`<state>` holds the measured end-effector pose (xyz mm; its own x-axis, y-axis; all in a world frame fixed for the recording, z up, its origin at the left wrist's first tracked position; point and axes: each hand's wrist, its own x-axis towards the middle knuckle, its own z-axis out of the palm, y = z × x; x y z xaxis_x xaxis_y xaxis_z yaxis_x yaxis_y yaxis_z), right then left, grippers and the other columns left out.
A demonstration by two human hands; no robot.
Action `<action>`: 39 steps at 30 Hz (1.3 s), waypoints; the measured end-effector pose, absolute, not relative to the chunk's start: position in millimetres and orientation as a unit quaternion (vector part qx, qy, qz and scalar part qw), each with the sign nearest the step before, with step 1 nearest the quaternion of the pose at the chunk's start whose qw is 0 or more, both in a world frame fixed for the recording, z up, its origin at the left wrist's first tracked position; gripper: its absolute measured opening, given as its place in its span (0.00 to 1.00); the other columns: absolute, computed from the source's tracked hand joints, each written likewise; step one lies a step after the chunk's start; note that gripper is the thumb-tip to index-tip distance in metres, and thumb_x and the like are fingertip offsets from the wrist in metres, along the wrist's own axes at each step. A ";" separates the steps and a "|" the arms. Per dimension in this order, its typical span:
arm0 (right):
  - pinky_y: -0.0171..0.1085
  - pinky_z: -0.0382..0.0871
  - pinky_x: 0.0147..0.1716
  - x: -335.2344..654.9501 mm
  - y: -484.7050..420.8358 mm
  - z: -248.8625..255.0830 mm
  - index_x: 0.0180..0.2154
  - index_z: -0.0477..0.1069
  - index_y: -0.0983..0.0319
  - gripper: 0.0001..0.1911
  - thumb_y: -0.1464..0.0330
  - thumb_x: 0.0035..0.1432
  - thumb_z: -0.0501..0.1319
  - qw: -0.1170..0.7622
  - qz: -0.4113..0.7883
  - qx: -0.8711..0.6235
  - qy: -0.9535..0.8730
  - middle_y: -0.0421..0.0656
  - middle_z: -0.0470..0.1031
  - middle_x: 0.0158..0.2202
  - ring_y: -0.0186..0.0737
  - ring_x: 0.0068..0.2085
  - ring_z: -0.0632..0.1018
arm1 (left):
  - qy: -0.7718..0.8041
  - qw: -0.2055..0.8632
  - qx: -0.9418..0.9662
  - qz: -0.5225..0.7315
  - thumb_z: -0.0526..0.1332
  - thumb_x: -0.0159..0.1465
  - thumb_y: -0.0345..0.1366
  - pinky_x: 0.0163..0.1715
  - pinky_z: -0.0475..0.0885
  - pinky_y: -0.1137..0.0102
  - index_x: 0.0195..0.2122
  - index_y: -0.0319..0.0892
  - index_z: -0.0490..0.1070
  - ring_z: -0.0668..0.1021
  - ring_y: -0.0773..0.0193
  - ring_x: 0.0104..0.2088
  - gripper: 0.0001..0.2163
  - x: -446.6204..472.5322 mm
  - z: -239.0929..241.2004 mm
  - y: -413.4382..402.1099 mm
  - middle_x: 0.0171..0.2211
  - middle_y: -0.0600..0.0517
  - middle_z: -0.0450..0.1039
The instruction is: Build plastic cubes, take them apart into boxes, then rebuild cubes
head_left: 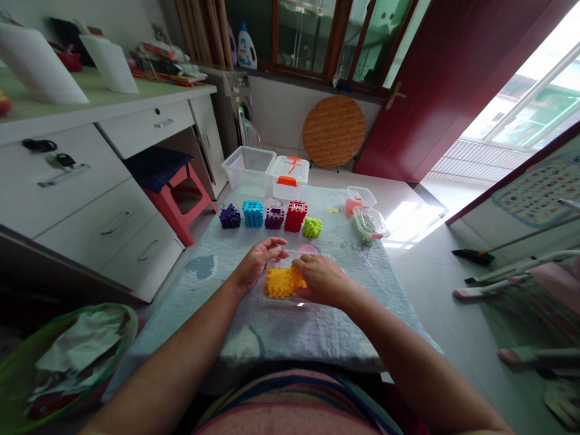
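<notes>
Yellow interlocking blocks [280,283] lie in a shallow clear plastic tray [267,304] on the cloth-covered table. My right hand [324,279] is closed over the right end of the yellow pieces, its fingers bent around a block and partly hiding it. At the tray's left rim, my left hand [261,261] has its fingers loosely curved and apart, holding nothing that shows. Beyond the tray stands a row of built block shapes: a dark purple one [230,216], a blue one [252,214], a plum one [274,218], a red one [296,216] and a lime green one [312,228].
At the table's far end are an open clear bin [247,172] and a lidded clear box [290,178] with orange latches. Two smaller containers stand at the right edge, one a lidded box [370,225]. A pink stool [174,196] and a green basket [129,320] flank the left side.
</notes>
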<state>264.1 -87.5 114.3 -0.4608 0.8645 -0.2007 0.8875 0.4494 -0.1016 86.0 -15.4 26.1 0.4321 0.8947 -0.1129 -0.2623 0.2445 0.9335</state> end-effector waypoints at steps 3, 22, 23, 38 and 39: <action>0.41 0.72 0.42 262.2 -87.0 114.2 0.44 0.71 0.64 0.16 0.63 0.57 0.64 0.065 -0.089 0.521 0.847 0.52 0.77 0.42 0.48 0.43 0.79 | 0.344 0.707 0.463 0.409 0.70 0.55 0.43 0.42 0.65 0.67 0.44 0.41 0.74 0.78 0.60 0.36 0.18 85.9 26.3 -15.6 0.33 0.49 0.80; 0.55 0.59 0.60 401.0 -151.8 53.6 0.66 0.55 0.64 0.46 0.51 0.51 0.65 -0.054 -0.065 0.786 0.612 0.59 0.63 0.64 0.62 0.64 0.64 | 0.353 0.667 0.500 0.425 0.68 0.55 0.42 0.44 0.67 0.66 0.44 0.42 0.76 0.79 0.56 0.43 0.16 81.7 30.5 -17.0 0.39 0.47 0.79; 0.55 0.59 0.60 399.2 -154.5 45.2 0.67 0.52 0.64 0.49 0.50 0.50 0.65 -0.044 -0.073 0.794 0.602 0.59 0.61 0.65 0.63 0.65 0.63 | 0.351 0.668 0.502 0.423 0.68 0.55 0.41 0.45 0.67 0.66 0.44 0.42 0.76 0.79 0.56 0.44 0.16 80.8 31.1 -17.2 0.39 0.47 0.79; 0.58 0.56 0.60 402.2 -156.6 34.8 0.68 0.48 0.59 0.52 0.53 0.46 0.65 -0.150 -0.122 0.815 0.546 0.53 0.59 0.65 0.62 0.64 0.61 | 0.379 0.668 0.498 0.403 0.65 0.57 0.41 0.47 0.65 0.63 0.45 0.40 0.75 0.80 0.55 0.42 0.16 84.5 23.1 -16.1 0.36 0.45 0.82; 0.58 0.55 0.61 404.8 -158.0 38.0 0.68 0.48 0.59 0.52 0.53 0.46 0.65 -0.167 -0.135 0.810 0.546 0.53 0.58 0.65 0.61 0.64 0.61 | 0.380 0.667 0.495 0.407 0.65 0.57 0.41 0.47 0.66 0.63 0.44 0.40 0.75 0.80 0.55 0.42 0.16 85.2 22.2 -15.8 0.35 0.46 0.82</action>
